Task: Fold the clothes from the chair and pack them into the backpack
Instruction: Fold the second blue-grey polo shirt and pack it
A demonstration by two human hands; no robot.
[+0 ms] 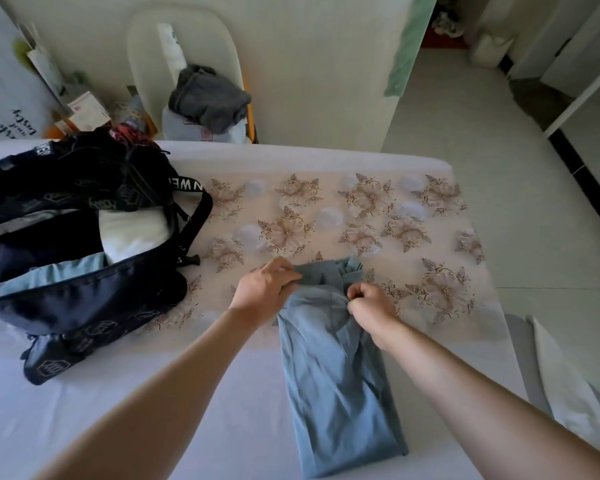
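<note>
We are partway through the packing. The backpack (84, 237) lies open on the left of the bed (153, 393), and it already holds some things: a white bundle and a light blue piece show in its mouth, with darker cloth beside them. On the chair (146, 64) beyond the bed a dark grey garment (208, 97) is heaped on top of a pale one, so by our reckoning at least two pieces are left to fetch and fold.

The piece in hand is a light blue garment (336, 375), lying on the bed in front of us, well apart from the backpack. It is already folded into a narrow strip. Its long axis runs from us toward the far edge of the bed, leaning a little to the left as it goes away; the far end, bunched and with a small flap sticking up, rests on the flowered cloth (361, 202).

Our left hand (267, 289) is curled with its fingertips pinching the far left corner of the strip. Our right hand (371, 306) is closed nearly to a fist on the cloth at the right edge, a little nearer to us. We judge the lengthwise fold done and the crosswise fold, then the move into the backpack, not yet done.
</note>
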